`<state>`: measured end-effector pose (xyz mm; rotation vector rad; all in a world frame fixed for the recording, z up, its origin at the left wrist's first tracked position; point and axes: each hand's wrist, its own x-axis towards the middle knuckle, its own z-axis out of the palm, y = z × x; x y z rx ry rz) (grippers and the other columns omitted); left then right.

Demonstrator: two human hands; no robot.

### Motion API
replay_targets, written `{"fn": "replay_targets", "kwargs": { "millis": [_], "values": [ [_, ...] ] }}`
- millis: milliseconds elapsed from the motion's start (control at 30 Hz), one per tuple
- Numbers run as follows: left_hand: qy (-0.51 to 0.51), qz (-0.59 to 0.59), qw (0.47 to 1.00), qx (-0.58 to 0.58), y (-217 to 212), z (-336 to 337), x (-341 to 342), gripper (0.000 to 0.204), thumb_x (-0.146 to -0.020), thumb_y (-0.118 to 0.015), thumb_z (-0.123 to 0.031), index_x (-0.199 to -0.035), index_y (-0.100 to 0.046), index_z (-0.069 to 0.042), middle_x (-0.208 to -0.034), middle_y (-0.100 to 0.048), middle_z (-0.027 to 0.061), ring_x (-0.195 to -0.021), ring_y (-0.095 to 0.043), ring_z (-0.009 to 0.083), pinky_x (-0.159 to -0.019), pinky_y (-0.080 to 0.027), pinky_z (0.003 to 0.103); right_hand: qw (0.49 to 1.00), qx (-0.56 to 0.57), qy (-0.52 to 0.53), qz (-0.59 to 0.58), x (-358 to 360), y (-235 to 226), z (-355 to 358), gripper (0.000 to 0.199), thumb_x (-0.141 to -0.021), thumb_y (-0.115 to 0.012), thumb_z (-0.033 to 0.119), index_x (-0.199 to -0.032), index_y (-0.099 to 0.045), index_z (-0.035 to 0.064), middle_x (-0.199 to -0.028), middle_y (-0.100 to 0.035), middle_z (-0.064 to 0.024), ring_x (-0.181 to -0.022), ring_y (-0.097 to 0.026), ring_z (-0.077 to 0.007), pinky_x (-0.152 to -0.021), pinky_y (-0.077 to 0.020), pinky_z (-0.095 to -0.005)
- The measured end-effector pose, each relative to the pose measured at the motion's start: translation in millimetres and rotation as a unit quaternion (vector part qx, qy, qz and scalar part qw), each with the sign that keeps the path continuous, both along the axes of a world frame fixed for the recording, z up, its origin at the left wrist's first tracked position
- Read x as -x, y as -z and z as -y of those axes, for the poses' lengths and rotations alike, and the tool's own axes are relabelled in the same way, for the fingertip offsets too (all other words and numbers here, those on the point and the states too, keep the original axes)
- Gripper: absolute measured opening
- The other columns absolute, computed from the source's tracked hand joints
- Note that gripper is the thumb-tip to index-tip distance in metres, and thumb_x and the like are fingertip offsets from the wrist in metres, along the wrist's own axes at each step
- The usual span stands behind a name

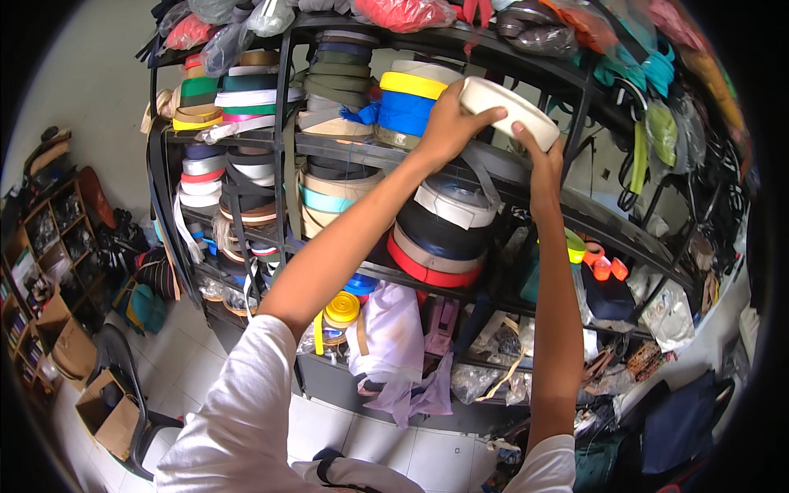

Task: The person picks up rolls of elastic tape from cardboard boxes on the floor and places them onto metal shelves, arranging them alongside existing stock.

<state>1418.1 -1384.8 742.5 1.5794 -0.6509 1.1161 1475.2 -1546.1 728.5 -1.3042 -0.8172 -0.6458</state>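
White webbing roll (508, 105) is sitting between my left hand (448, 123) and right hand (542, 152), both grasping its rim to steady it at the crowded black shelf (345, 148), above the stacked rolls (440, 230).

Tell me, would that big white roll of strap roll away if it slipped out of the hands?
Probably yes: the white roll is round like a wheel, so on edge it could roll. It looks tightly wound, so likely firm. Left hand and right hand both grip it, hinting at some weight.
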Motion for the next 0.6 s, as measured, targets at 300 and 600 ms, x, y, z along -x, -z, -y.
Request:
{"fn": "replay_targets", "kwargs": {
  "millis": [300, 600],
  "values": [
    [-0.394, 0.012, 0.9, -0.187, -83, -48, -60, 0.089, -0.055, -0.066, -0.078, -0.094, -0.067, 0.002, -0.093, -0.066, 0.0201, -0.1, -0.049, 0.0376, -0.092, -0.034, 0.051, 0.994, -0.094, -0.061, 0.0, -90, -45, -58, 0.071, -0.075, -0.071, 0.051, -0.123, -0.049, 0.0026, -0.109, -0.054, -0.0048, -0.096, -0.051, -0.0159, -0.087, -0.0379, -0.0298],
    [-0.41, -0.065, 0.902, -0.116, -97, -108, -79, 0.087, -0.061, -0.061, -0.079, -0.091, -0.069, 0.002, -0.1, -0.067, 0.0231, -0.107, -0.059, 0.038, -0.103, -0.027, 0.058, 0.998, -0.012, -0.029, 0.053, -128, -84, -113, 0.09, -0.065, -0.075, 0.058, -0.119, -0.05, -0.0093, -0.1, -0.058, -0.0131, -0.089, -0.054, -0.0213, -0.082, -0.0422, -0.0309]
  ]
}}
